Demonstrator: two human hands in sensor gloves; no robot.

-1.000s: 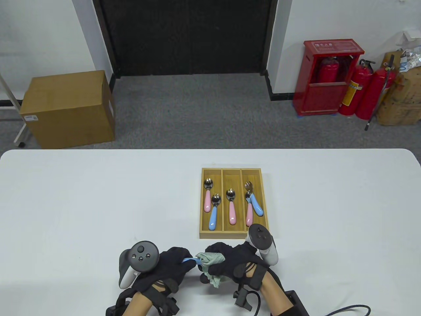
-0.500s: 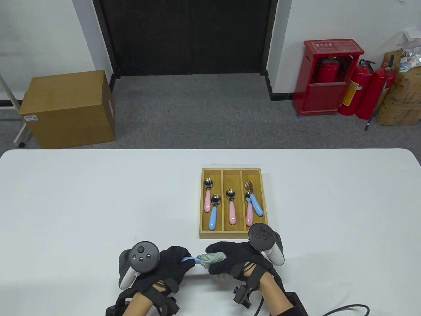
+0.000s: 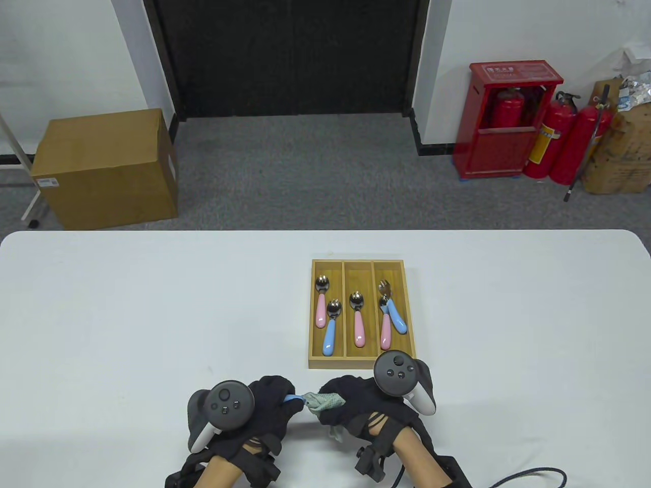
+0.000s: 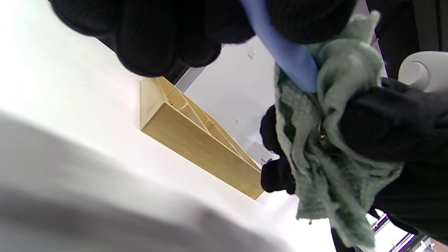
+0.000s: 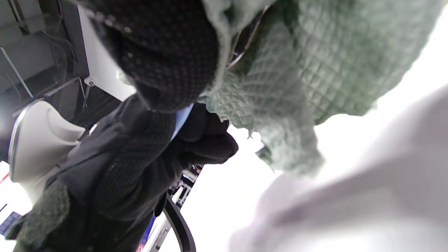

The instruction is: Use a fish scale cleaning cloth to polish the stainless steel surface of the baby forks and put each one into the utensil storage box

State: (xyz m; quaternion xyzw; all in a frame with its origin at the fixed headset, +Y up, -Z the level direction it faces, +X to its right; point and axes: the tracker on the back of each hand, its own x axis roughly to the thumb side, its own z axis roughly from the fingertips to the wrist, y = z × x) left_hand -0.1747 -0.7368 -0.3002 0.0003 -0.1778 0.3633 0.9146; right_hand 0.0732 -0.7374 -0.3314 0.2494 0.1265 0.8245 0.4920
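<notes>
Near the table's front edge my left hand (image 3: 274, 401) grips the blue handle of a baby fork (image 3: 294, 399); that blue handle (image 4: 287, 56) shows again in the left wrist view. My right hand (image 3: 346, 401) holds the green fish scale cloth (image 3: 324, 400) bunched round the fork's steel head, which is hidden inside it. The cloth (image 5: 290, 87) fills the right wrist view, where a bit of steel shows in its folds. The wooden utensil storage box (image 3: 361, 362) stands just beyond the hands, with several pink and blue handled spoons and forks in its three compartments.
The white table (image 3: 127, 315) stretches wide on both sides of the box. Beyond its far edge are a cardboard box (image 3: 107, 168) on the floor at left and red fire extinguishers (image 3: 554, 142) at right.
The right hand has turned and drawn closer to the left hand, so less blue handle shows between them. The cloth's hanging tail has pulled up under the right hand. The box is unchanged.
</notes>
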